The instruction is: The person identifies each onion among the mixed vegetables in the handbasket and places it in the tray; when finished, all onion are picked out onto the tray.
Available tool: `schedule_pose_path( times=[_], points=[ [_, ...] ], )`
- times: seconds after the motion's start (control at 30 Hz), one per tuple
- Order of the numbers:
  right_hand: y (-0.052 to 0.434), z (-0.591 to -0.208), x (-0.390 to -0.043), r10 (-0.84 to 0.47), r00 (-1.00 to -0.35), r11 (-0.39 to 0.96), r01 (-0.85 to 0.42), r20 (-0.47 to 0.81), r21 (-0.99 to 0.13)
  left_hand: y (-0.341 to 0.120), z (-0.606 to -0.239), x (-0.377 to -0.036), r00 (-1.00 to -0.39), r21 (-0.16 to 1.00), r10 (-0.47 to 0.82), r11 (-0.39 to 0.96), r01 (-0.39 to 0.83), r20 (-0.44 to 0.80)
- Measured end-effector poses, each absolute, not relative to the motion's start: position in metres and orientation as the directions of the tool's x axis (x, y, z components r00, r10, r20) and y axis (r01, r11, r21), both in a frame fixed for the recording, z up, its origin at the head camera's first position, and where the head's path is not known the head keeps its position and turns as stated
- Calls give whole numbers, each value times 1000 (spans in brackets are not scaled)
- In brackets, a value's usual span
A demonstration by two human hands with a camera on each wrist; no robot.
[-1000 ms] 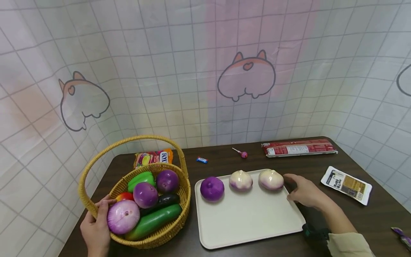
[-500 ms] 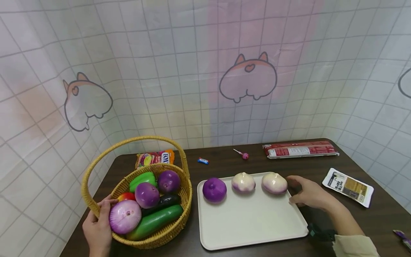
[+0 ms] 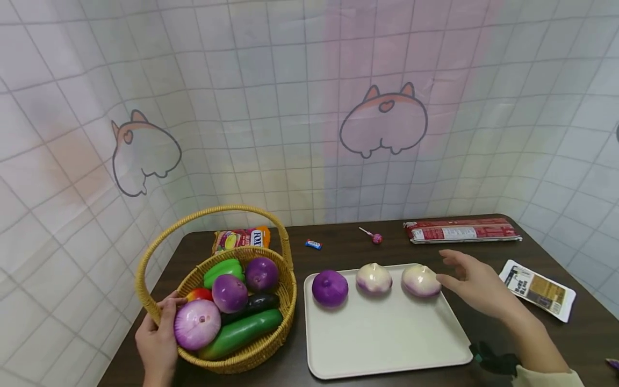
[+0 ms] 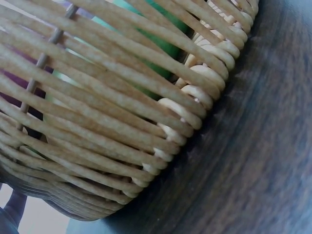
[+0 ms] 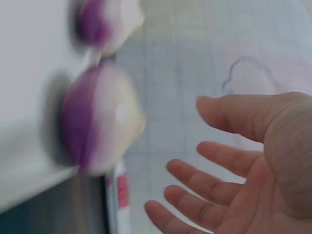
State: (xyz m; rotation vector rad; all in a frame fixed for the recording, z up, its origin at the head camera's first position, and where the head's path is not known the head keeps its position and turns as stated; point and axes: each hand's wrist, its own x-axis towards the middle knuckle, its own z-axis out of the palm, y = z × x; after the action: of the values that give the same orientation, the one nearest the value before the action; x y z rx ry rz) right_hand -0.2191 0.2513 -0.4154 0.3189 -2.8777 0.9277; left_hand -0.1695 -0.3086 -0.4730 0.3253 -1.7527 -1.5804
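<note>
Onions sit three in a row along the far edge of the white tray [image 3: 387, 344]: a white-and-purple onion [image 3: 421, 281] at the right end, a second pale one [image 3: 374, 278] beside it, and a solid purple onion [image 3: 330, 288] at the left. The right hand [image 3: 476, 285] hovers just right of the end onion, fingers spread, holding nothing. Left of the tray, the wicker basket [image 3: 271, 344] holds a pink onion [image 3: 196, 324], two purple onions, a green pepper and a cucumber; the left hand [image 3: 157, 338] grips its rim.
</note>
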Motion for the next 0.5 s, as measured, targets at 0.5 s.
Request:
schedule_pose_path(
  times=[0.5],
  points=[
    [131,-401,-213,-319,-872,580,-489,370,-652,-309,-474,-170,-697,935,-631,154,318,341]
  ],
)
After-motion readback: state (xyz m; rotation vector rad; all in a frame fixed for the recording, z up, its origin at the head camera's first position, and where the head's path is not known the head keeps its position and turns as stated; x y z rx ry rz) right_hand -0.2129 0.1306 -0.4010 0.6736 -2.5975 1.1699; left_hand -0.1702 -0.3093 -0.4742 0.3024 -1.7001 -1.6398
